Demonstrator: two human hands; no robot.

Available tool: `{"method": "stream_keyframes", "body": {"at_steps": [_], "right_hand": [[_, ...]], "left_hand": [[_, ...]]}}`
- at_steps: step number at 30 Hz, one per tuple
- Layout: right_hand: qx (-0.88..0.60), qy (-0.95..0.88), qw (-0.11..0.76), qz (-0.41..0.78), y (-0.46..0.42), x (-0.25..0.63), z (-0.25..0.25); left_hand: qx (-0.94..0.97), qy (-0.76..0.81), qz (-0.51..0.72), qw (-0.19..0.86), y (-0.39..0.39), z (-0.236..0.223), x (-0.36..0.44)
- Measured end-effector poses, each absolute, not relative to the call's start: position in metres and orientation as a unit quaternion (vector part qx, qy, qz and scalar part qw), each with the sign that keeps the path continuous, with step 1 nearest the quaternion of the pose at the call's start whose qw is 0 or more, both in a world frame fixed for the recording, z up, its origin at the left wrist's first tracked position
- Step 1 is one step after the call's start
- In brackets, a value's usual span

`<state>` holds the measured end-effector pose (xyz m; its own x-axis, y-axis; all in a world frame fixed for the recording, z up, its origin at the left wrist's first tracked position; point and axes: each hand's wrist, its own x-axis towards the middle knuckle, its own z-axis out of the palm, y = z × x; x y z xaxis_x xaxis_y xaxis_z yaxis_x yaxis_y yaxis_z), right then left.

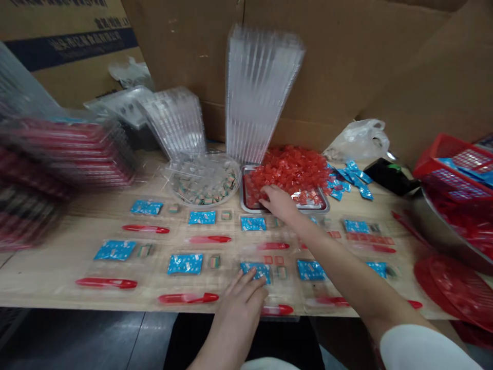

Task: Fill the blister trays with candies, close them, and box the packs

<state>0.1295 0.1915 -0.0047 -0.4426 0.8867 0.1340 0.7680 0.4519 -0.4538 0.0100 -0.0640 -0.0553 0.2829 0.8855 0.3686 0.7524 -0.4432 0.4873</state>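
Observation:
My right hand (280, 202) reaches over the left side of a metal tray (324, 206) heaped with small red square pieces (295, 167). Its fingers are bent down among the pieces, closed at the tips; whatever they grip is hidden. My left hand (246, 298) lies with fingers stretched over a blue dotted packet (257, 272) in a clear plastic tray near the front edge. Beside that packet are two red squares (273, 260) and a small striped block (282, 272). Below it lies a red pen-shaped item (278, 310), partly behind my left hand.
Two rows of clear trays hold blue packets (185, 264), striped blocks and red pen-shaped items (188, 298). A round clear dish (206, 200) of blocks, stacked clear trays (262, 92) and blurred filled stacks (77, 149) stand behind and left. A red basket (442, 159) and metal bowl (435, 216) are right.

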Motion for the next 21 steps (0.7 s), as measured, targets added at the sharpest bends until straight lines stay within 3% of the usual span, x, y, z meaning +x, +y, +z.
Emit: {"method": "stream_keyframes", "body": {"at_steps": [3, 6, 9, 11, 14, 21], "right_hand": [[-0.494, -0.82, 0.193, 0.214, 0.199, 0.137, -0.015], [-0.458, -0.757, 0.299, 0.358, 0.187, 0.158, -0.012], [-0.4, -0.689, 0.393, 0.459, 0.163, 0.175, 0.0], [-0.378, -0.674, 0.431, 0.465, 0.146, 0.182, 0.008], [-0.362, -0.663, 0.476, 0.45, 0.123, 0.19, 0.018], [-0.391, -0.59, 0.517, 0.481, 0.099, 0.216, 0.03]], "left_hand": [[0.786, 0.512, 0.329, 0.111, -0.061, -0.045, 0.002], [0.754, 0.555, 0.328, 0.121, -0.03, -0.004, -0.016], [0.731, 0.637, 0.229, 0.084, 0.034, 0.037, -0.03], [0.723, 0.677, 0.136, 0.024, 0.081, 0.047, -0.029], [0.728, 0.679, 0.095, 0.0, 0.128, 0.041, -0.013], [0.731, 0.678, 0.069, 0.019, 0.144, 0.027, 0.001]]}}
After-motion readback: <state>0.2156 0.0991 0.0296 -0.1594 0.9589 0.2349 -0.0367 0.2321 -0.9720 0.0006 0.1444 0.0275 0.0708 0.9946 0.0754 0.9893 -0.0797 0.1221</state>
